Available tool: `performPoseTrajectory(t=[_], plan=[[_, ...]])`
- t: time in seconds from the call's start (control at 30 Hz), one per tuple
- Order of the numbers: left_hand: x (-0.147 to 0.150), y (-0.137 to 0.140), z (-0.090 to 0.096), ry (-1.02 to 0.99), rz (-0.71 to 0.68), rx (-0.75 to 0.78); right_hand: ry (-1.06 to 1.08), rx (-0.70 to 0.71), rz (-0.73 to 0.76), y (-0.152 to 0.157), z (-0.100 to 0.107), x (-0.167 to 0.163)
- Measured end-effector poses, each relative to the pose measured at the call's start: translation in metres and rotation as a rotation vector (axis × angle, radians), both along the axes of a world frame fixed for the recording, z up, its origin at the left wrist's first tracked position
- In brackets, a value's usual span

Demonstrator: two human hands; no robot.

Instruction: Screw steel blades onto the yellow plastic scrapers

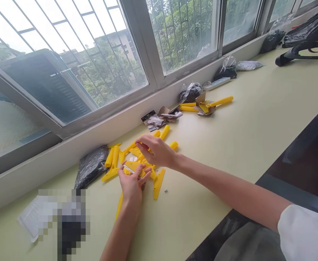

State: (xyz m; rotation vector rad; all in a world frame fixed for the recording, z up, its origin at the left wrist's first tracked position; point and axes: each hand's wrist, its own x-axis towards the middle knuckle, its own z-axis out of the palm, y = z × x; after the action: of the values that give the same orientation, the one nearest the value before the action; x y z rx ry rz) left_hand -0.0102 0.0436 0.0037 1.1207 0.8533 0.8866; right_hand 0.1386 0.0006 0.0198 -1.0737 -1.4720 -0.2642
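Head view: two bare hands are working above a pale table (pixel 229 137); a white sleeve (pixel 305 232) is running out of frame.
Left hand (pixel 131 185): its fingers are grasping a silver-edged yellow tool head (pixel 137 168) and partly covering it.
Right hand (pixel 157 150): its curled fingers are pinching a reddish item (pixel 145 146), hiding most of it; its kind cannot be told.
Yellow handle (pixel 119 207): it is passing behind the left wrist; any joint to the tool head is staying hidden.
Yellow parts (pixel 159 185): they are lying heaped below and beyond both hands, partly obscured.
Metal piece (pixel 166 190): it is lying beside the heap, too small to identify.
Pixelated patch: it is masking part of a clear tray (pixel 35 215).
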Motion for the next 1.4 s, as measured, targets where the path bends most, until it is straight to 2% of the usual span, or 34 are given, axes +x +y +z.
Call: performPoseTrajectory(t=[0.2, 0.37, 0.57, 0.7, 0.87, 0.97, 1.07, 1.27, 1.33, 1.4], plan=[[0.000, -0.020, 0.001, -0.002, -0.122, 0.090, 0.142, 0.010, -0.065, -0.007, 0.008, -0.004], [0.003, -0.039, 0.001, 0.037, -0.206, 0.176, 0.043, -0.082, -0.045, -0.013, 0.013, -0.008], [0.001, -0.041, 0.003, 0.082, -0.164, 0.351, -0.060, -0.356, -0.129, -0.011, 0.005, -0.006], [-0.001, -0.042, 0.000, 0.121, -0.087, 0.437, -0.097, -0.433, -0.177, -0.021, 0.006, -0.017], [0.003, -0.045, -0.008, 0.156, -0.086, 0.496, -0.078, -0.475, -0.097, -0.043, 0.003, -0.030], [0.007, -0.047, -0.014, 0.092, -0.104, 0.545, -0.056, -0.516, -0.018, -0.055, -0.002, -0.024], [0.007, -0.048, -0.017, -0.002, -0.161, 0.513, -0.005, -0.537, 0.050, -0.060, -0.006, -0.015], [-0.001, -0.044, -0.009, -0.205, -0.444, 0.288, 0.063, -0.529, 0.127, -0.061, -0.008, 0.004], [-0.002, -0.041, -0.006, -0.190, -0.441, 0.291, 0.057, -0.526, 0.120, -0.061, -0.008, 0.009], [-0.001, -0.038, -0.004, -0.138, -0.355, 0.350, 0.036, -0.529, 0.103, -0.061, -0.010, 0.012]])
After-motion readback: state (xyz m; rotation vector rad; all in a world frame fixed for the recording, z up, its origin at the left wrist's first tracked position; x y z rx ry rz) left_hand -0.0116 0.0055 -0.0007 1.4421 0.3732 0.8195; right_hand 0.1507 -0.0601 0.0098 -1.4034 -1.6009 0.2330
